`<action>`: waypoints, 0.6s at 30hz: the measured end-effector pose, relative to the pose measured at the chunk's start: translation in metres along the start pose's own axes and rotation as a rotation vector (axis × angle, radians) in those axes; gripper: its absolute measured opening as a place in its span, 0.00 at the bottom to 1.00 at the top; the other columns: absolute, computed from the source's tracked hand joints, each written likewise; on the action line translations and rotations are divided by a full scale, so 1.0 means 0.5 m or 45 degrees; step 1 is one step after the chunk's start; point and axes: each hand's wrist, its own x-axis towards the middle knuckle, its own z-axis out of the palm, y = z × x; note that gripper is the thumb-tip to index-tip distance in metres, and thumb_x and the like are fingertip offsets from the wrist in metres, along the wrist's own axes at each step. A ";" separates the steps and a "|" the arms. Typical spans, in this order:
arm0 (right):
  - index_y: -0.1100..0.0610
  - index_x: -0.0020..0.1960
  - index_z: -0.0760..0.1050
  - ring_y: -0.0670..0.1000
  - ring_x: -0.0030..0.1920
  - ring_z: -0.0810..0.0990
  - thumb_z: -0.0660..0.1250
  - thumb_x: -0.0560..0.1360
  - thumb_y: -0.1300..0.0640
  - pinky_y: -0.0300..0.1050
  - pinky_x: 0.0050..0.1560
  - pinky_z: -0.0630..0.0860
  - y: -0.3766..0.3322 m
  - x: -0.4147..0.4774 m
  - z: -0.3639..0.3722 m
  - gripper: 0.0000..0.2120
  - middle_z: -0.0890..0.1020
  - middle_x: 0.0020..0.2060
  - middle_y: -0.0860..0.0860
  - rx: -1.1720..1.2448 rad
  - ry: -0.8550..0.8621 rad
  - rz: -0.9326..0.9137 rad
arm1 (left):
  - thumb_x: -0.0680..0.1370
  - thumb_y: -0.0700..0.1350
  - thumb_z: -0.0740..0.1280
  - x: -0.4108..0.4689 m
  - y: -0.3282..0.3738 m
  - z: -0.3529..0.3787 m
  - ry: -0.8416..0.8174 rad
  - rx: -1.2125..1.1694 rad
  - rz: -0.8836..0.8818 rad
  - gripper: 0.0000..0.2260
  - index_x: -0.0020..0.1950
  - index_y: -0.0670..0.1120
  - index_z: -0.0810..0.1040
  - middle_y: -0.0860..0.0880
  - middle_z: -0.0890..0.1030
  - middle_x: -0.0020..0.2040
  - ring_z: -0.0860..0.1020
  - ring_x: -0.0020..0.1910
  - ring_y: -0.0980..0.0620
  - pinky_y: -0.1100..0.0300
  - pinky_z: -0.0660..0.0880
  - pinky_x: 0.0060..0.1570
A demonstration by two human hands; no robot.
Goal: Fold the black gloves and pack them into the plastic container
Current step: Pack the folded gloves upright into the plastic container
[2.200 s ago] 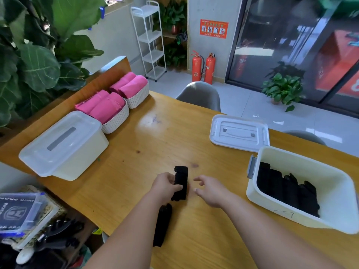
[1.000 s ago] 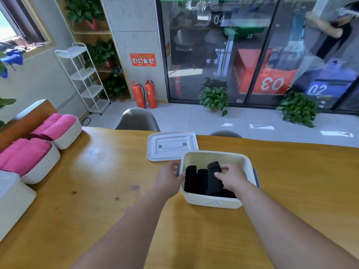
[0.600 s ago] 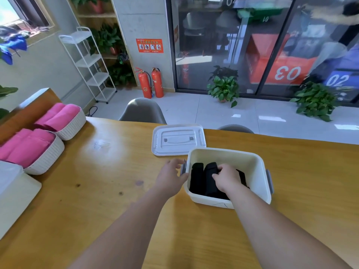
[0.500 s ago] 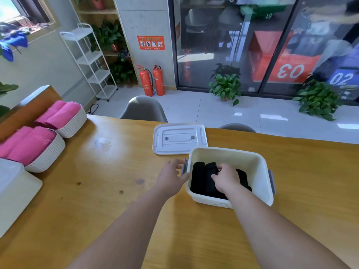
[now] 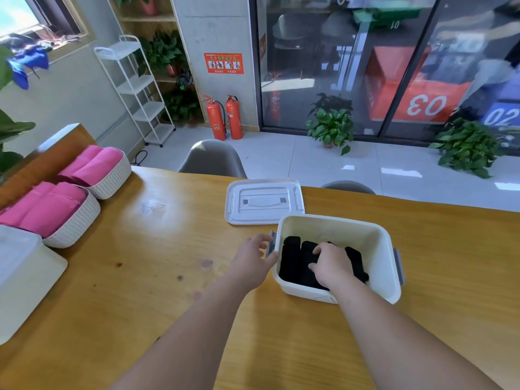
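Observation:
The white plastic container [image 5: 375, 243] stands open on the wooden table [image 5: 157, 249], right of centre. Several folded black gloves [image 5: 291, 260] stand side by side in its bottom. My right hand [image 5: 333, 267] reaches down inside and grips one folded glove among the others, thumb and fingers curled on it. My left hand [image 5: 250, 258] rests against the container's left outer wall by the grey latch, its fingers relaxed. My right hand hides part of the gloves.
The container's lid [image 5: 264, 201] lies flat just behind it. Two white baskets of pink towels [image 5: 109, 182] [image 5: 70, 220] and a closed white box [image 5: 25, 277] line the table's left side. Grey chairs [image 5: 212, 160] stand at the far edge.
Earlier both hands were on a folded glove on the table. My right hand then carried it into the container and has sunk lower among the gloves; my left hand stays at the container's left side.

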 end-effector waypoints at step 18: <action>0.45 0.60 0.81 0.46 0.48 0.81 0.74 0.80 0.50 0.47 0.50 0.80 -0.139 -0.112 -0.063 0.10 0.82 0.49 0.42 0.322 0.148 -0.394 | 0.82 0.53 0.72 -0.092 -0.144 -0.135 0.174 -0.026 -0.184 0.18 0.71 0.56 0.76 0.53 0.79 0.62 0.80 0.57 0.54 0.53 0.79 0.56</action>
